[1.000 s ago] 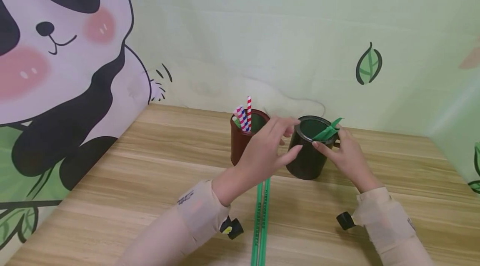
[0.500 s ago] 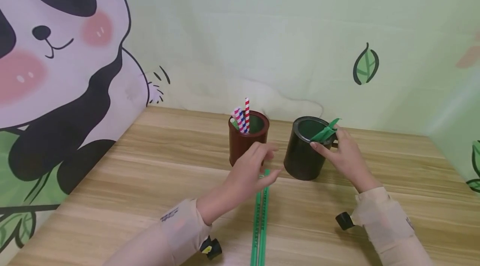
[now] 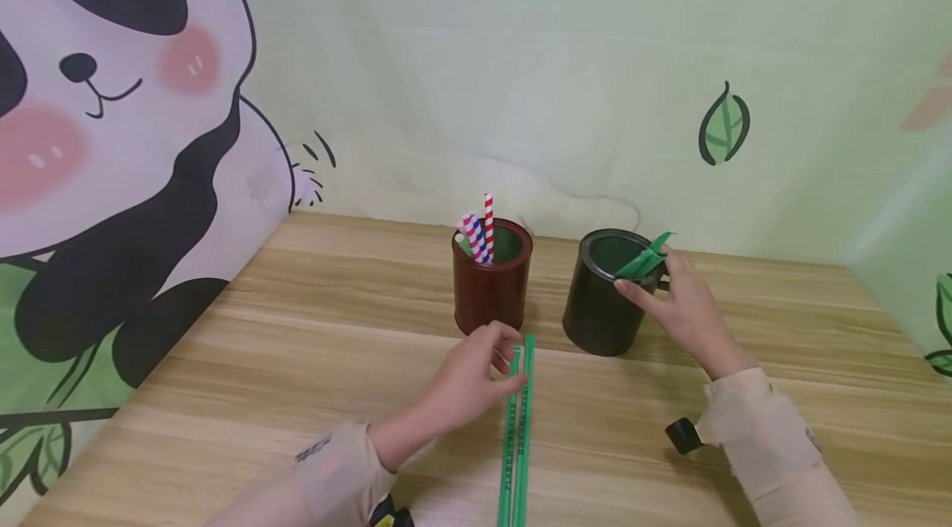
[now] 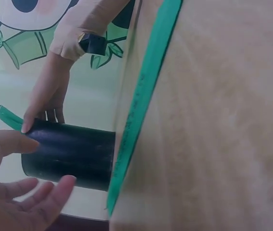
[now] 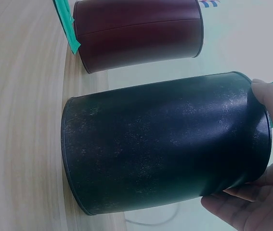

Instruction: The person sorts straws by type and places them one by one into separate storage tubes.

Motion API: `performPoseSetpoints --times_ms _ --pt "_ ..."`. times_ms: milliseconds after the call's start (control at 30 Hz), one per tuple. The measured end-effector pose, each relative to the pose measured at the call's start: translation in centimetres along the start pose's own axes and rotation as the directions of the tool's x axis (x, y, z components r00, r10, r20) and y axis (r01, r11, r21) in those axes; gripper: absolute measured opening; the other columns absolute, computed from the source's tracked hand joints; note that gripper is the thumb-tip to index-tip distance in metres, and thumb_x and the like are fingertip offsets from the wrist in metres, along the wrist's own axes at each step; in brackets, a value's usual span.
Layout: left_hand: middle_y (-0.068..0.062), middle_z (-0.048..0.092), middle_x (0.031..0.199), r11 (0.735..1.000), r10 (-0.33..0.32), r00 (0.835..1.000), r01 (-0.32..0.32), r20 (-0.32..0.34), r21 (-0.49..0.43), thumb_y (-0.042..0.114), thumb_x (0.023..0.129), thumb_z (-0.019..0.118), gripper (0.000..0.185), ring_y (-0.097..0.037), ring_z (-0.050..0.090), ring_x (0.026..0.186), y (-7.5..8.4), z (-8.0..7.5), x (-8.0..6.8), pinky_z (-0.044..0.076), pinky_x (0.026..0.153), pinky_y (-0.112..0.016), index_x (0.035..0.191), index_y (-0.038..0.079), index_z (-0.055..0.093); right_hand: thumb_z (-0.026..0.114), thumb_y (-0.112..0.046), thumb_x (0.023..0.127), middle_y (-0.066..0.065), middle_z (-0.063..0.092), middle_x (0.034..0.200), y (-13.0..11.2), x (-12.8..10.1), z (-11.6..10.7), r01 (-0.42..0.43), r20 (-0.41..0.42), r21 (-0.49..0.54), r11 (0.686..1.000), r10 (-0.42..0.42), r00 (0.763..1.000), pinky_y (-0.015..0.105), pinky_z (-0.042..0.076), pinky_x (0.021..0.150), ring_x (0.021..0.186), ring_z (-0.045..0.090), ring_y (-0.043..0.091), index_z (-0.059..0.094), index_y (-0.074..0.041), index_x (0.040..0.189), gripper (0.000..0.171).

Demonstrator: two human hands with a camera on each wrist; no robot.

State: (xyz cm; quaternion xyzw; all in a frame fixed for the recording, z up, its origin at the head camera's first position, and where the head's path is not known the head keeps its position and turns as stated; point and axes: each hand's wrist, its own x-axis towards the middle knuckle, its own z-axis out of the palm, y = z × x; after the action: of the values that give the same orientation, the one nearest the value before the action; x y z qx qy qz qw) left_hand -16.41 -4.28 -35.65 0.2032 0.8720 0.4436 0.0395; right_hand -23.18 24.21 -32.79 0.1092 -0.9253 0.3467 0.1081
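Note:
My right hand [image 3: 695, 316] grips the upper side of a black cylindrical pen holder [image 3: 606, 308], thumb at the front of its rim and fingers round the far side. A folded green strip [image 3: 643, 263] pokes out of that holder near the thumb. My left hand [image 3: 468, 378] hovers with loosely bent fingers and holds nothing; in the head view it overlaps the upper end of two long, flat green strips [image 3: 513, 444] with printed lettering. Seen from the left wrist, the left hand [image 4: 25, 192] has its thumb and fingers apart, with the black holder [image 4: 73, 154] beyond.
Left of the black holder stands a dark red pen holder [image 3: 491, 291], with several striped paper straws [image 3: 479, 238] leaning in it. Both stand on a wood-grain table [image 3: 297, 329]. A wall covering with a panda and leaves [image 3: 724, 126] rises behind the table.
My left hand has drawn back from beside the black pen holder, moving left and nearer to me, over the green strips. The right hand keeps its grip on the black holder.

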Motion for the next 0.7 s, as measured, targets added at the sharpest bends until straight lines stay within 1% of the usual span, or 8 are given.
performPoseSetpoints --times_ms 100,233,400,467,533,633,700 --pt "-0.013 0.06 0.099 0.999 -0.03 0.999 0.029 0.027 0.041 0.012 0.085 0.072 0.041 -0.018 0.06 0.087 -0.3 0.3 -0.4 0.05 0.073 -0.026 0.119 0.001 0.054 0.064 -0.041 0.09 0.03 0.044 0.133 0.1 0.0 0.0 0.003 0.001 0.002 1.0 -0.003 1.0 0.059 0.043 0.1 0.127 0.044 0.045 0.037 0.008 0.137 0.074" --pt "-0.012 0.062 0.096 0.996 -0.047 0.998 0.044 0.034 0.078 0.011 0.082 0.073 0.042 -0.019 0.06 0.083 -0.6 0.6 -0.7 0.049 0.072 -0.028 0.117 -0.002 0.055 0.064 -0.041 0.09 0.03 0.046 0.131 0.1 0.0 0.0 0.009 -0.004 0.001 1.0 -0.009 1.0 0.059 0.043 0.099 0.126 0.045 0.045 0.038 0.008 0.135 0.072" --pt "-0.013 0.063 0.096 0.994 -0.085 0.995 0.082 0.043 0.073 0.011 0.08 0.074 0.042 -0.02 0.058 0.085 -0.8 1.0 -0.9 0.05 0.076 -0.033 0.115 -0.002 0.055 0.064 -0.041 0.09 0.03 0.046 0.131 0.1 0.1 -0.1 0.012 -0.005 -0.005 1.0 -0.012 1.0 0.06 0.044 0.098 0.124 0.046 0.045 0.039 0.008 0.134 0.071" --pt "-0.012 0.063 0.095 0.993 -0.098 0.994 0.095 0.045 0.072 0.011 0.079 0.074 0.042 -0.018 0.057 0.084 -1.0 1.2 -0.9 0.05 0.075 -0.032 0.115 -0.002 0.055 0.064 -0.041 0.09 0.03 0.046 0.13 0.1 0.1 -0.1 0.015 -0.005 -0.006 1.0 -0.015 1.0 0.06 0.044 0.097 0.124 0.046 0.045 0.039 0.008 0.134 0.071" --pt "-0.012 0.062 0.092 0.992 -0.115 0.992 0.112 0.052 0.052 0.008 0.078 0.074 0.043 -0.016 0.058 0.076 -1.2 1.5 -0.8 0.05 0.07 -0.029 0.114 -0.003 0.054 0.064 -0.041 0.09 0.031 0.046 0.131 0.0 0.1 -0.1 0.017 -0.007 -0.009 1.0 -0.017 1.0 0.06 0.044 0.097 0.124 0.045 0.045 0.039 0.009 0.134 0.071" --pt "-0.011 0.059 0.088 0.989 -0.151 0.987 0.151 0.053 -0.006 0.004 0.077 0.075 0.044 -0.012 0.056 0.06 -1.6 1.9 -0.7 0.05 0.058 -0.024 0.113 -0.005 0.053 0.064 -0.041 0.09 0.031 0.045 0.131 0.0 0.1 0.0 0.017 -0.007 -0.01 1.0 -0.017 1.0 0.061 0.044 0.097 0.124 0.045 0.046 0.038 0.009 0.135 0.072" --pt "-0.011 0.056 0.088 0.983 -0.178 0.983 0.18 0.054 -0.038 0.001 0.075 0.075 0.045 -0.012 0.054 0.051 -1.8 2.2 -0.7 0.049 0.05 -0.022 0.113 -0.006 0.052 0.064 -0.041 0.09 0.031 0.045 0.131 0.0 0.1 0.0 0.017 -0.006 -0.007 1.0 -0.017 1.0 0.06 0.044 0.097 0.124 0.045 0.045 0.039 0.009 0.135 0.071"
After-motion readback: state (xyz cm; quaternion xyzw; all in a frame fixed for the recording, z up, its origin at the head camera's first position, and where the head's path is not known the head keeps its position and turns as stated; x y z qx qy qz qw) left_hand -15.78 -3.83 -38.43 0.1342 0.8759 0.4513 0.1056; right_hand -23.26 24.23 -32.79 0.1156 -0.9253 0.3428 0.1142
